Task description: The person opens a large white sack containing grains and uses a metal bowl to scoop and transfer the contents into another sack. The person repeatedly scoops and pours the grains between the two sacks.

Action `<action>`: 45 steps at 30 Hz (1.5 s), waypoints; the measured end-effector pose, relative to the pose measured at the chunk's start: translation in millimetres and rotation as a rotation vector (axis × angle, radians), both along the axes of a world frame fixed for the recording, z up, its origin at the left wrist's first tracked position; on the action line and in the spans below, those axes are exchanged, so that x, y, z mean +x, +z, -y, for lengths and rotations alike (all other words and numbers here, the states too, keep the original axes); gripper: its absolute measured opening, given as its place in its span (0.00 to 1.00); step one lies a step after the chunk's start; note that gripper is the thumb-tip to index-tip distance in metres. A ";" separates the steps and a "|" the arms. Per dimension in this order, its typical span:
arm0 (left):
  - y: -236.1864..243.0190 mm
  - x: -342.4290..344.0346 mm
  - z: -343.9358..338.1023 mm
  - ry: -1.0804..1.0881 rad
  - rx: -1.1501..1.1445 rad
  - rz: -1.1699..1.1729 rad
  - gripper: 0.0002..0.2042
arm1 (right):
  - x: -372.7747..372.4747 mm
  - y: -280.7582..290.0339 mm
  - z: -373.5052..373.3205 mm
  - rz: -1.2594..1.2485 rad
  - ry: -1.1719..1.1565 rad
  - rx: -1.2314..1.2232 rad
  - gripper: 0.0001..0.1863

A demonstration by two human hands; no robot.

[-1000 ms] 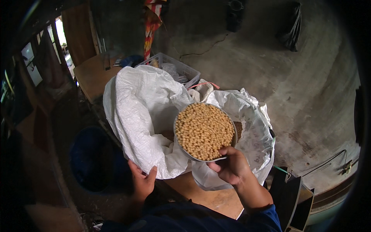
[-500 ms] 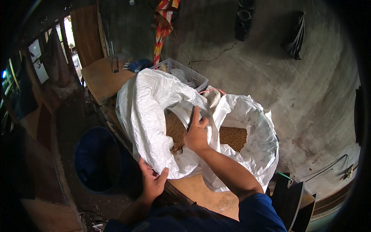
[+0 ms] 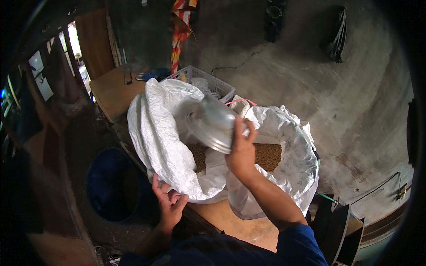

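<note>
My right hand grips the rim of a silver metal bowl, blurred by motion and tipped over, above the mouth of the left white woven sack. Brown pellets show inside that sack below the bowl. To the right stands a second white sack, its mouth wide, with brown pellets in it. My left hand rests with fingers apart against the near lower side of the left sack; the fingers seem not to be closed round it.
Both sacks stand on a wooden table. Behind them is a light plastic crate with items inside. A dark blue barrel stands on the floor at the left. A grey wall rises behind, and dark boards stand at the right.
My right hand has lifted the bowl up out of the left sack, turning it over. My left hand's fingers have spread a little at the sack's side. The whole view has shifted slightly.
</note>
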State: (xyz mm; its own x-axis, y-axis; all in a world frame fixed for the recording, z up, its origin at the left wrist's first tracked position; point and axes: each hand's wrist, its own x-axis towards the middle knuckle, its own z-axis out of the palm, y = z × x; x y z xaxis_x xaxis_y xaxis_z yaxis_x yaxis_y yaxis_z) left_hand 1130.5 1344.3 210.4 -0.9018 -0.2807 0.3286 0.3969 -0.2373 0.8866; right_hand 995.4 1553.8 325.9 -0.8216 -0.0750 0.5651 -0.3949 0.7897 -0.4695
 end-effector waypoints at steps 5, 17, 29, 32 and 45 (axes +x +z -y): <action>-37.0 26.2 -7.2 -0.140 -0.019 0.083 0.34 | 33.9 0.7 -78.2 -0.370 -0.087 -0.250 0.54; -46.6 -35.0 -136.2 -0.520 -0.187 0.202 0.47 | 65.5 -14.2 -130.0 0.333 -0.341 0.306 0.49; -39.6 -48.4 -123.4 -0.652 -0.083 0.239 0.41 | -24.4 -65.6 -169.6 0.375 -0.547 0.263 0.52; -53.9 -45.2 -125.7 -0.689 0.065 0.315 0.40 | -28.5 -78.7 -180.6 0.388 -0.539 0.347 0.54; -61.3 -82.3 -168.0 -0.622 0.115 0.351 0.47 | -29.4 -93.2 -157.1 0.733 -0.373 0.021 0.63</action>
State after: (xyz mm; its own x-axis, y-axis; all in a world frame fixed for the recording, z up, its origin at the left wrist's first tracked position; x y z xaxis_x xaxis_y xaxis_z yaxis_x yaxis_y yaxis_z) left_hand 1048.2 1512.4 149.2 -0.9527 0.3036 -0.0101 -0.1454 -0.4264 0.8928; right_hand 965.9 1710.9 232.8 -0.9546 0.2711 -0.1233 0.2961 0.8199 -0.4899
